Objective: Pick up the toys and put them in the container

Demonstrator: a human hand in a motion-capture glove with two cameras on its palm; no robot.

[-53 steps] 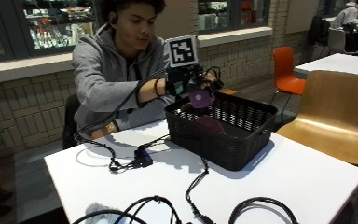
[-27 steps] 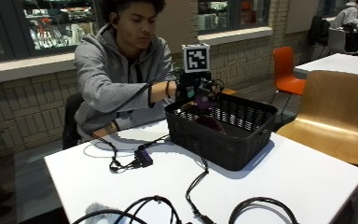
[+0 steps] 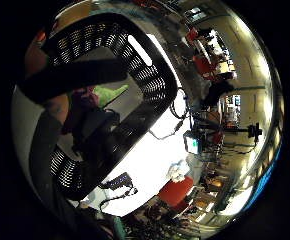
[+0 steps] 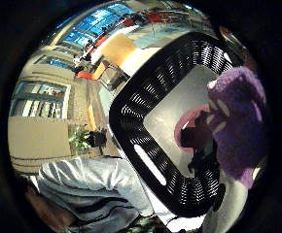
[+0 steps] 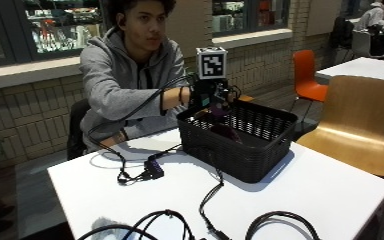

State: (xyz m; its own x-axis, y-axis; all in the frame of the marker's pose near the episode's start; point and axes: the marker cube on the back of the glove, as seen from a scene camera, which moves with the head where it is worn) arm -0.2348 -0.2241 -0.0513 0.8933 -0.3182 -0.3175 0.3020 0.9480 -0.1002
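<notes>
Held gloved right hand (image 5: 210, 97) over near rim of black mesh basket (image 5: 245, 150) on white table (image 5: 312, 190); fingers curled around purple plush toy (image 4: 238, 126); green toy (image 3: 107, 93) lay inside

No legible text, label, brand, number or sign appears in any view. The shop window (image 5: 59, 25) behind the person contains bright display items, but no characters on them can be resolved. The small lit screen (image 3: 192, 144) seen past the white table (image 3: 150, 165) in the little finger side palm view shows no readable content. The black basket (image 5: 245, 145) carries no visible marking on its walls.
</notes>
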